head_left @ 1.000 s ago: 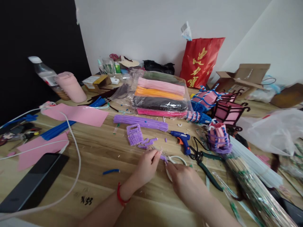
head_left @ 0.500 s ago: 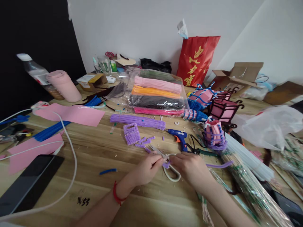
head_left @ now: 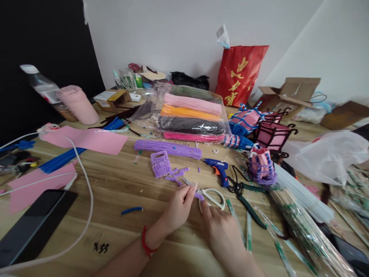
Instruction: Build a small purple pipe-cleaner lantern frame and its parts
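Note:
A short purple pipe cleaner piece [head_left: 198, 196] sticks out from the pinched thumb and finger of my left hand [head_left: 179, 206]. Just behind those fingertips lie white-handled scissors [head_left: 216, 198], blades toward the far left. My right hand [head_left: 220, 227] is low over the table with its index finger reaching to the near handle loop of the scissors; its other fingers curl underneath, and what they hold, if anything, is hidden. Beyond my left hand are cut purple pieces [head_left: 180, 172], a small purple woven panel [head_left: 160, 164] and a bundle of purple pipe cleaners [head_left: 167, 148].
A blue glue gun [head_left: 217, 168] and green-handled pliers [head_left: 252, 211] lie right of the scissors. Small pink lanterns [head_left: 262, 165] stand farther right, near wrapped sticks [head_left: 302, 223]. A phone [head_left: 37, 227] and white cable [head_left: 89, 192] occupy the left, and bagged pipe cleaners [head_left: 191, 115] the back.
My right hand has moved down and toward me, uncovering the pliers and the upper scissors loop. The long purple strand beside it is out of sight. My left hand has shifted slightly left.

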Motion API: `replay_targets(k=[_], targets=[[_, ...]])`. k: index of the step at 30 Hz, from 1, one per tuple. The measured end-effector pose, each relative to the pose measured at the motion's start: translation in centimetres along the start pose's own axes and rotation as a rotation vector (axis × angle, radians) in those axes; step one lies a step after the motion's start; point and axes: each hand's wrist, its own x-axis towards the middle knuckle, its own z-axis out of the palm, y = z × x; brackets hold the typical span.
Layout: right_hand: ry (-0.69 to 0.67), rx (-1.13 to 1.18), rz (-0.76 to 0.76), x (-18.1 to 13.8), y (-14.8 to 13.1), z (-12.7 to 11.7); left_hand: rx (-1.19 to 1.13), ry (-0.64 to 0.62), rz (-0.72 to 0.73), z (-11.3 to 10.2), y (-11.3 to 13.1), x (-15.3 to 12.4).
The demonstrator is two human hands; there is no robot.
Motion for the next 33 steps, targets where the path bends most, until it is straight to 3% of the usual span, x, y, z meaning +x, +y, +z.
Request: replay_targets(k=[4, 9, 15, 18, 22, 26, 33], targets=[[0.150, -0.030, 0.080, -0.7, -1.4, 1.3, -0.313, -0.018, -0.213, 0.6, 0.3, -0.2], [0.203, 0.063, 0.111, -0.4, -1.3, 2.5, -0.545, -0.051, -0.369, 0.7, 0.4, -0.2], [0.022, 0.746, 0.211, 0.9, 2.2, 0.3, -0.391, -0.027, -0.239, -0.2, 0.0, 0.4], [0.024, 1.007, 0.294, 1.6, 2.8, -0.5, -0.292, -0.052, -0.176, -0.4, 0.0, 0.4], [0.051, 1.221, 0.466, 2.1, 2.4, 0.2, -0.202, -0.111, -0.153, -0.7, 0.2, 0.2], [0.023, 1.431, 0.599, 2.1, 2.3, 0.6, 0.006, -0.093, -0.021, -1.6, 0.7, 0.2], [-0.051, 1.663, 0.684, 1.8, 2.5, -0.1, 0.202, -0.041, 0.081, -1.8, 1.2, 0.4]])
